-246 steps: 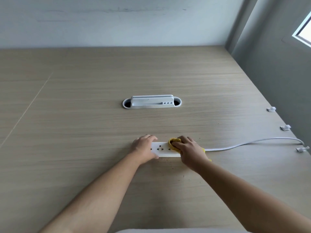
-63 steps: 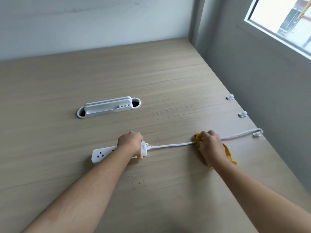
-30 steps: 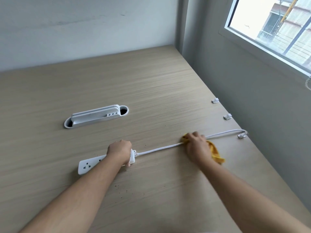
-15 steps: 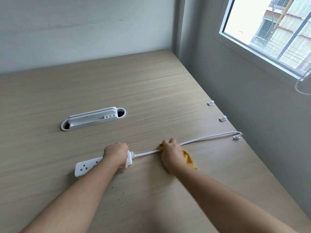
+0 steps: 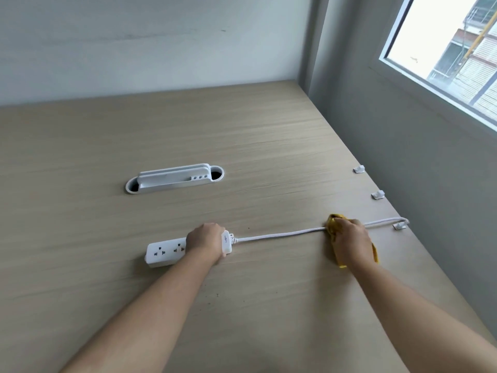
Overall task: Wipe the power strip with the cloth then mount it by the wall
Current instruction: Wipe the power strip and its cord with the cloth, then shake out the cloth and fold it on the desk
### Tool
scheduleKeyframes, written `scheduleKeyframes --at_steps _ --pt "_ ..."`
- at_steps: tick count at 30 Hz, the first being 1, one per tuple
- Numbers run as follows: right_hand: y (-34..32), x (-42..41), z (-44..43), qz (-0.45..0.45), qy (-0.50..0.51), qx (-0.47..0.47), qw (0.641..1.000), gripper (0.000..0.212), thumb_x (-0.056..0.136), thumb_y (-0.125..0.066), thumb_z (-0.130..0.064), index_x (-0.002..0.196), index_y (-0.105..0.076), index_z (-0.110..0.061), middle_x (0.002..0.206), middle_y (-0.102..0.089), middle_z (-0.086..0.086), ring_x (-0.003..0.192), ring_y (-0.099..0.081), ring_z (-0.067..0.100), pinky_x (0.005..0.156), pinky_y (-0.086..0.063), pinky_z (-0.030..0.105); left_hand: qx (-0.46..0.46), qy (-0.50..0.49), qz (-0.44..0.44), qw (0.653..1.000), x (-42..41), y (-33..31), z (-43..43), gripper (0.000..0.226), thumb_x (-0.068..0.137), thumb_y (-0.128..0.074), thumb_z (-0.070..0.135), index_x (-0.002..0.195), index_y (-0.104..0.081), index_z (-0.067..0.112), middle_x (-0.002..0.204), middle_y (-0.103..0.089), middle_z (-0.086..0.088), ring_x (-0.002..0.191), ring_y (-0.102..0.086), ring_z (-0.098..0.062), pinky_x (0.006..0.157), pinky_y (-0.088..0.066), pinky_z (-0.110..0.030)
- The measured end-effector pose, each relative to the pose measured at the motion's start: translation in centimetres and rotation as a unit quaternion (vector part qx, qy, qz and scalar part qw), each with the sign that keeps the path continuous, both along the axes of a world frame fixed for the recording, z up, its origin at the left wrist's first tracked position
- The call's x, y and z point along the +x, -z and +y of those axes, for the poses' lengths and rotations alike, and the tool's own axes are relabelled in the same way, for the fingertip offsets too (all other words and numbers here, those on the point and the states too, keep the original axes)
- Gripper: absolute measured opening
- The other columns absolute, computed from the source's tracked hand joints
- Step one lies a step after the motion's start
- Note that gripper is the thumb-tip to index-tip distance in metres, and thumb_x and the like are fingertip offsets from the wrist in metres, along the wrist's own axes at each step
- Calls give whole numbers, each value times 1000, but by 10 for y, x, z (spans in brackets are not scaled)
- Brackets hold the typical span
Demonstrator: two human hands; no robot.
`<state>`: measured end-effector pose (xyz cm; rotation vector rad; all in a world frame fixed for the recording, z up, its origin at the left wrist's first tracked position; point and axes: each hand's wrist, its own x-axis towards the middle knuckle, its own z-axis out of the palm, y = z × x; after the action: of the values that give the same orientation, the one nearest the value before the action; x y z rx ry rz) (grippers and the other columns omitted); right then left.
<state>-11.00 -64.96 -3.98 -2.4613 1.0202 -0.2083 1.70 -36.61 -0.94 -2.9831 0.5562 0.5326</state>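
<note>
A white power strip [image 5: 165,252] lies flat on the wooden desk [image 5: 242,146], sockets up. My left hand [image 5: 207,242] is closed over its right end, holding it down. Its white cord [image 5: 279,235] runs right toward the grey wall. My right hand [image 5: 351,242] grips a yellow cloth [image 5: 333,223] wrapped around the cord, near the wall side of the desk. The cord's far end passes a white clip [image 5: 399,226] at the desk's edge.
Two more white clips [image 5: 358,169] [image 5: 377,195] sit along the right edge by the grey wall. A white cable grommet with a raised cover [image 5: 174,179] is set into the desk behind the strip. A window [image 5: 443,57] is at the upper right.
My right hand with the cloth slid left along the cord toward the strip, then back right toward the wall. My left hand has stayed on the strip's end.
</note>
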Motion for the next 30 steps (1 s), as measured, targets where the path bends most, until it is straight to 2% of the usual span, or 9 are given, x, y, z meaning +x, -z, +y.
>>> scheduleKeyframes --at_steps 3,5,8,12,16,18,21,27,30 --pt "-13 -1 4 -68 11 59 996 33 81 -57 -6 114 -63 -12 110 -63 18 102 -56 36 85 -42 32 -37 -13 0 999 -4 3 5 53 70 -75 31 119 -57 25 121 -59 0 118 -52 -22 89 -44 -31" --pt "-26 -1 28 -114 14 112 987 29 81 -62 -12 110 -65 -14 103 -67 16 96 -59 32 83 -43 30 -45 -1 3 999 -15 6 12 87 66 -80 43 140 -38 27 138 -46 0 138 -31 -22 110 -29 -34" --pt "-43 -6 75 -143 -25 211 966 21 78 -67 -19 99 -66 -20 91 -69 7 80 -60 19 70 -42 24 -91 16 -20 996 -42 1 22 103 60 -78 56 145 -28 28 148 -35 3 144 -18 -19 117 -15 -34" --pt "-52 -14 133 -113 -84 299 944 14 74 -69 -21 80 -57 -17 80 -63 0 70 -60 17 53 -47 28 -265 -30 95 959 -92 1 38 90 49 -84 53 128 -44 33 127 -52 11 122 -47 -11 101 -38 -27" --pt "-48 -15 171 -90 -88 364 923 21 74 -70 -21 69 -50 -15 67 -57 4 65 -56 20 66 -54 43 -411 -127 208 878 -136 8 56 64 53 -89 35 100 -47 38 96 -60 19 90 -59 -3 66 -46 -6" --pt "-45 -14 185 -63 -111 391 911 22 76 -71 -23 70 -50 -17 70 -59 4 66 -57 19 66 -53 41 -450 -164 184 859 -145 10 64 40 68 -82 19 94 -54 31 92 -67 11 89 -64 -12 74 -54 -18" --pt "-40 -17 204 -27 -147 417 896 18 77 -72 -22 76 -54 -18 79 -61 6 70 -57 18 64 -48 36 -469 -198 168 844 -147 9 84 14 78 -72 13 83 -65 25 84 -72 3 80 -68 -12 82 -55 -33" --pt "-42 -35 233 -1 -256 396 882 52 62 -77 -51 103 -51 -32 119 -52 -3 103 -60 21 77 -52 34 -482 -192 141 844 -132 -10 119 11 81 -69 25 71 -68 25 73 -73 3 68 -69 -7 71 -54 -22" --pt "-52 -36 245 -26 -284 377 881 64 44 -79 -65 98 -50 -46 116 -54 -11 106 -53 14 81 -52 39 -477 -144 114 860 -114 -34 132 20 80 -70 29 62 -60 24 64 -63 11 63 -58 -6 59 -45 -17"
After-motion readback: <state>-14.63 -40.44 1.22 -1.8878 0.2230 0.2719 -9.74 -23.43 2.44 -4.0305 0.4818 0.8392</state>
